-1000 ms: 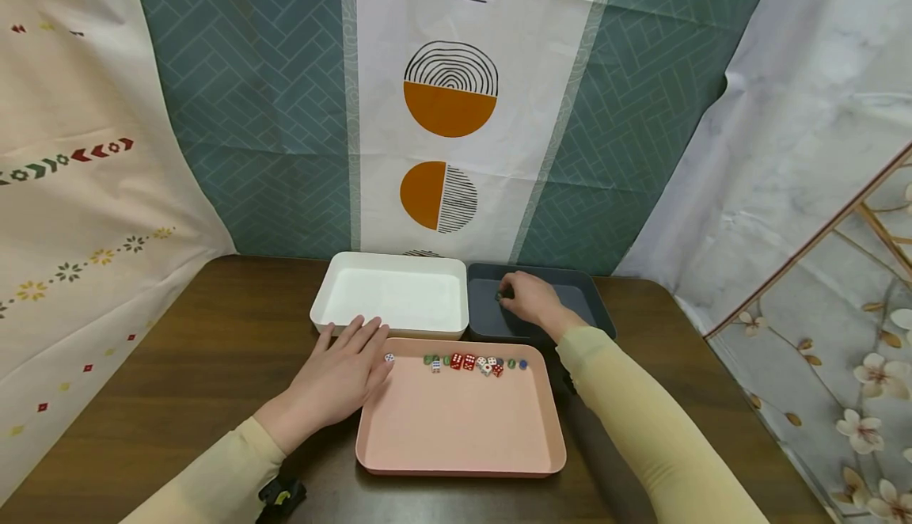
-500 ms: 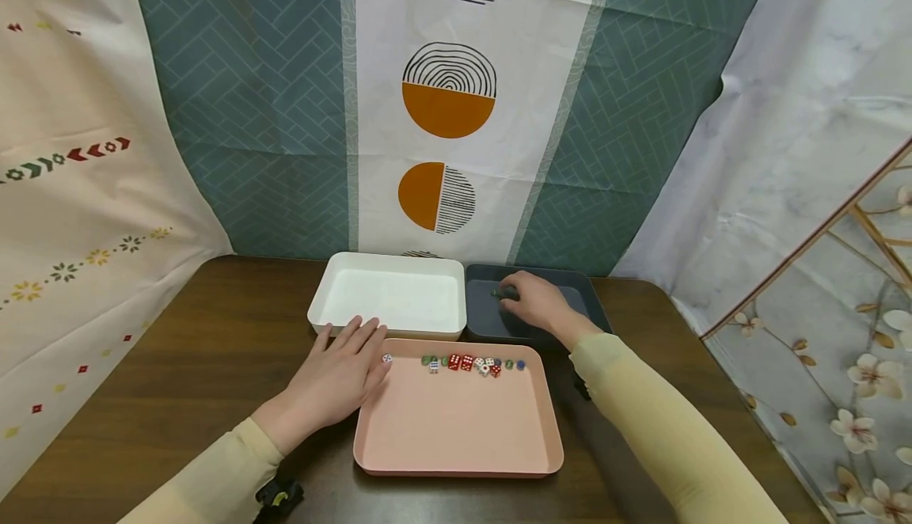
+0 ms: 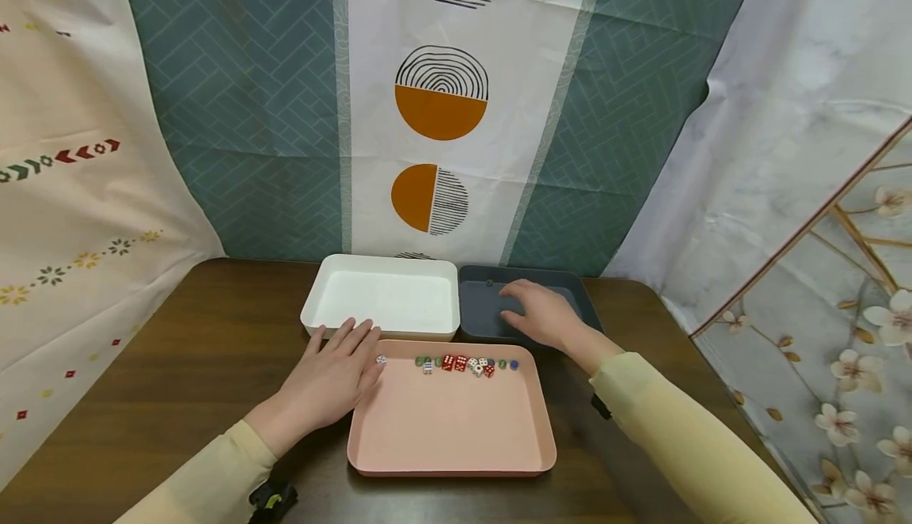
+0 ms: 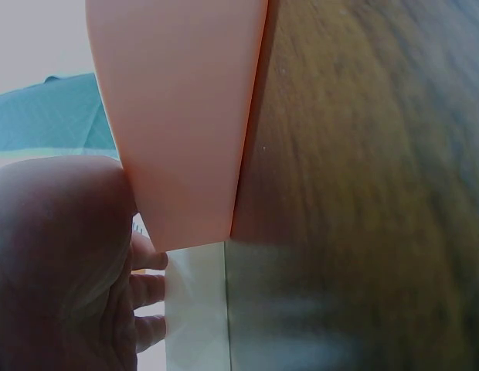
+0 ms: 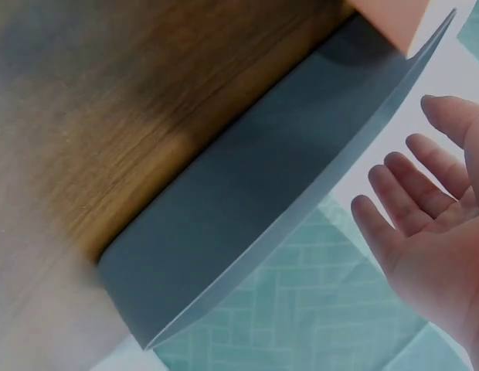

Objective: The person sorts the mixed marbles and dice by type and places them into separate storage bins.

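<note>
My right hand hovers over the dark grey tray, its fingers loosely spread and holding nothing. A tiny dark greenish piece lies in that tray near its back; its kind is too small to tell. In the right wrist view the fingers are apart from the tray's wall. My left hand lies with straight fingers across the left rim of the pink tray. Along that tray's back sit red dice, white dice, a white die by my left hand, and small green and blue pieces.
A white tray stands behind the pink one, left of the dark tray and touching or nearly touching it. All three trays are on a brown wooden table. Patterned cloths hang at the back and both sides.
My right hand has let go of the small greenish piece, leaving it in the dark tray, and drawn back to the right with fingers spread. The left hand stays put; the view shifts slightly.
</note>
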A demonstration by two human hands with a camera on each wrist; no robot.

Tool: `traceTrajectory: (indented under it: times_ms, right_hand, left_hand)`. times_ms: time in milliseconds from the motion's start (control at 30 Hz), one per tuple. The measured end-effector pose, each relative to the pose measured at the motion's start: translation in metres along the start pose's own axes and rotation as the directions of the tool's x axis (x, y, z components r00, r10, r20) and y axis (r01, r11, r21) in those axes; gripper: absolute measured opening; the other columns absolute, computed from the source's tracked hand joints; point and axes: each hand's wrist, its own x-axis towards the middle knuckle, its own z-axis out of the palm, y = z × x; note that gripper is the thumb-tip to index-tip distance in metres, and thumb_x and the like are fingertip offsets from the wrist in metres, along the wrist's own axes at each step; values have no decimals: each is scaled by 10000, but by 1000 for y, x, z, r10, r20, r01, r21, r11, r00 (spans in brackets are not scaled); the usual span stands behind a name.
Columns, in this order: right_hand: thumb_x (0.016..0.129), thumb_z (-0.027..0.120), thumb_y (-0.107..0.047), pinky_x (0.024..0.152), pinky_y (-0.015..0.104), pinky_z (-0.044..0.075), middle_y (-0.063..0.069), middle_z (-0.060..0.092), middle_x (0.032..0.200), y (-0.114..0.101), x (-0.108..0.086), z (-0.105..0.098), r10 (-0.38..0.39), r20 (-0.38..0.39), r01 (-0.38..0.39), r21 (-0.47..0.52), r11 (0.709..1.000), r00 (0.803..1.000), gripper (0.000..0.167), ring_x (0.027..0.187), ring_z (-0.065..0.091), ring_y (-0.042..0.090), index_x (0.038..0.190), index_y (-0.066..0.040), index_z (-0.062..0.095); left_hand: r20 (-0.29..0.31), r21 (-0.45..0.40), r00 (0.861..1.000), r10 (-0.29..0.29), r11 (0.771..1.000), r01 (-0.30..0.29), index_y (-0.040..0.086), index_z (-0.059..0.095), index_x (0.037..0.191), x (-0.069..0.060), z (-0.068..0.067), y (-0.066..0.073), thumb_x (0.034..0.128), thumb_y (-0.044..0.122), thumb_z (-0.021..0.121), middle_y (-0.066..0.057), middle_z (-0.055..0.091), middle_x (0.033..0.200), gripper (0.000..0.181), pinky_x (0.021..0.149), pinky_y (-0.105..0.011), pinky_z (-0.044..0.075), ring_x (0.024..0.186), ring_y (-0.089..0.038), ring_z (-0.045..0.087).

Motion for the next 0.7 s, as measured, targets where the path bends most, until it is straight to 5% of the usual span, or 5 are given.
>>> traceTrajectory:
  times_ms: [700]
  right_hand:
    - [1052, 795, -267, 1083, 573, 553, 112, 621, 1570, -23, -61, 3, -57, -110, 62, 42, 997, 992, 446, 1428, 611, 345, 1445, -73, 716]
  left_hand:
    - [-16, 11, 1000, 9, 1000, -9, 21, 514, 1638, 0, 2, -1, 1166, 391, 540, -194, 455, 1707, 600, 1241, -770, 239, 1598, -456, 368]
